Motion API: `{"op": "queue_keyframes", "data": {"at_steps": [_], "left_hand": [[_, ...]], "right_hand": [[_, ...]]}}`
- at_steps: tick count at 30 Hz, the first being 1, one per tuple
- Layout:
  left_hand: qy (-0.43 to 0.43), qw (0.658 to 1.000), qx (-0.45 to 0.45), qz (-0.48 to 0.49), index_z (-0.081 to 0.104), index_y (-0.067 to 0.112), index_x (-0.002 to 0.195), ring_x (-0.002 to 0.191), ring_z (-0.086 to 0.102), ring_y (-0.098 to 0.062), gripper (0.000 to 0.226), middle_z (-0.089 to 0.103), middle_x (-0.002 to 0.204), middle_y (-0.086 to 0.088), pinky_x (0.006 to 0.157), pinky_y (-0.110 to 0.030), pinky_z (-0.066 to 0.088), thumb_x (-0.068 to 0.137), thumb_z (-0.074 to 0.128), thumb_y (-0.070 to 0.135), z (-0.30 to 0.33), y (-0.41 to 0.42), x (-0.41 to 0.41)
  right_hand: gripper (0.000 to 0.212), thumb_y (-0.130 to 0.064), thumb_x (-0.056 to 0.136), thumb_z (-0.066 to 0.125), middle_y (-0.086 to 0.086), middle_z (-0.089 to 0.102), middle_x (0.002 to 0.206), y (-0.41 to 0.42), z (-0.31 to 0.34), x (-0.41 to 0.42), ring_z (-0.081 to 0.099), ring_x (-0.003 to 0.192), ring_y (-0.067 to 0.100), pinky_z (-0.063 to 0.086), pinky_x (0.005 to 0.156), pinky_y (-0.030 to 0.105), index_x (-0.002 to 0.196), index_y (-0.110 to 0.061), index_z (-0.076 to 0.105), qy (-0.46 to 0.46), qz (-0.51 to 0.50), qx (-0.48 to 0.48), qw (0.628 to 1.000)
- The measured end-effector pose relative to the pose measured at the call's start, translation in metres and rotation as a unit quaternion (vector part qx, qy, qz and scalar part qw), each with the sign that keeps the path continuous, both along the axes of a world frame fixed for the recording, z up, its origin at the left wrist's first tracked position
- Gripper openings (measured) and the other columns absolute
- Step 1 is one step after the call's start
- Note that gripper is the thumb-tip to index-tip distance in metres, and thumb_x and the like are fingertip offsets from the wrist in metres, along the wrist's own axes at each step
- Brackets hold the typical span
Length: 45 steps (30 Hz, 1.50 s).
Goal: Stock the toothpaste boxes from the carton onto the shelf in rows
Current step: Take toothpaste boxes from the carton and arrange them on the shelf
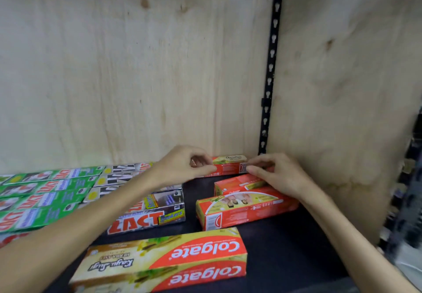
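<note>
red box [229, 169] at back of shelf [285, 247], pinched at both ends w/ my left hand [182, 167] & right hand [271, 174].

Retail shop shelving: dark shelf [285, 247] against plywood backing [137, 64], black slotted upright [271, 64] for brackets, branded toothpaste boxes [164, 260] laid in rows, green Zact boxes [45, 192] at left.
</note>
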<state>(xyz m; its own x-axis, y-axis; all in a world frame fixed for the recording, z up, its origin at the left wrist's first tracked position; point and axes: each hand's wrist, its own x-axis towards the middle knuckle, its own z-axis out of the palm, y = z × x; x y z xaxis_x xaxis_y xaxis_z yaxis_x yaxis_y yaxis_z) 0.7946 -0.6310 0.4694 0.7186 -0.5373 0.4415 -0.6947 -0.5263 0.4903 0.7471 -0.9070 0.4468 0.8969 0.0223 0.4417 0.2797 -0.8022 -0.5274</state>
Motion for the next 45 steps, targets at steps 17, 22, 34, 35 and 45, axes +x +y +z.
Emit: {"op": "queue_keyframes", "data": {"at_steps": [17,22,34,35,45], "left_hand": [[0.04,0.994,0.089,0.045,0.07,0.023,0.122,0.112,0.063,-0.009,0.024,0.071,0.119,0.005,0.096,-0.027,0.052,0.1,0.061,0.021,-0.008,0.021,0.013],[0.023,0.993,0.091,0.076,0.069,0.023,0.123,0.109,0.059,-0.009,0.025,0.065,0.12,0.006,0.08,-0.008,0.045,0.105,0.052,0.024,-0.013,0.025,0.023],[0.032,0.991,-0.013,0.127,0.075,0.027,0.097,0.089,0.066,-0.006,0.044,0.07,0.094,0.015,0.074,-0.024,0.055,0.062,0.091,0.048,-0.014,0.023,0.012],[0.039,0.991,-0.008,0.126,0.074,0.028,0.099,0.09,0.065,-0.008,0.047,0.069,0.095,0.014,0.075,-0.024,0.055,0.06,0.093,0.047,-0.016,0.023,0.012],[0.023,0.995,0.02,0.099,0.073,0.022,0.112,0.099,0.063,-0.005,0.025,0.069,0.106,0.011,0.078,-0.016,0.05,0.092,0.071,0.036,-0.023,0.025,0.011]], "right_hand": [[0.036,-0.071,0.069,0.072,-0.027,0.071,0.113,0.009,-0.001,0.02,0.06,0.117,0.004,0.039,0.111,0.045,0.1,-0.055,0.072,0.024,-0.026,-0.026,0.999],[0.056,-0.081,0.058,0.068,-0.019,0.067,0.125,0.007,-0.007,0.023,0.053,0.125,0.024,0.041,0.108,0.047,0.109,-0.059,0.067,0.033,-0.057,-0.034,0.997],[0.065,-0.03,0.07,0.092,-0.008,0.064,0.123,0.002,-0.001,0.022,0.06,0.11,0.011,0.05,0.097,0.034,0.129,-0.035,0.065,0.097,-0.031,0.03,0.994],[0.063,-0.033,0.072,0.091,-0.009,0.064,0.122,0.002,-0.001,0.021,0.059,0.109,0.011,0.049,0.094,0.032,0.129,-0.035,0.065,0.095,-0.03,0.03,0.995],[0.024,-0.034,0.095,0.068,-0.009,0.067,0.122,-0.002,-0.006,0.023,0.059,0.11,0.009,0.046,0.093,0.031,0.118,-0.036,0.071,0.074,-0.018,0.006,0.997]]}}
